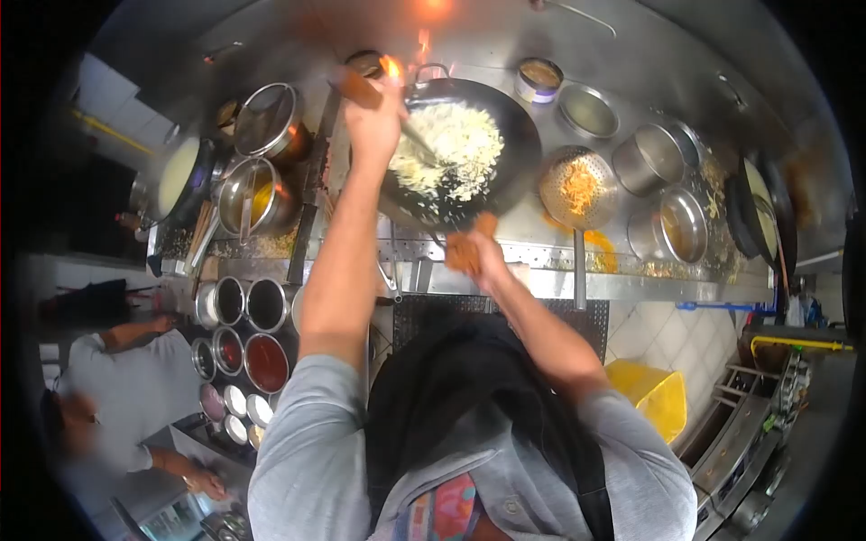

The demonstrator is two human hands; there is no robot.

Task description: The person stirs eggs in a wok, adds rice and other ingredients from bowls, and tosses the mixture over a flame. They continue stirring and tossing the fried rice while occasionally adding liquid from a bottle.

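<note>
A large black wok (519,140) sits over the burner with flames behind it. It holds pale, loose food (469,140) that looks like rice. My left hand (374,126) is closed around the wooden handle of a wok spatula (359,89). Its metal end, blurred, reaches down into the food. At the wok's near rim, my right hand (488,257) grips a brown folded cloth (464,253), which covers the wok's near handle.
Right of the wok, a perforated strainer (552,191) holds orange shreds. Metal pots (648,160) stand beyond it. Pots with liquid (257,194) are on the left. Sauce containers (267,363) line the lower left, near another person (144,379). A yellow bin (648,397) stands lower right.
</note>
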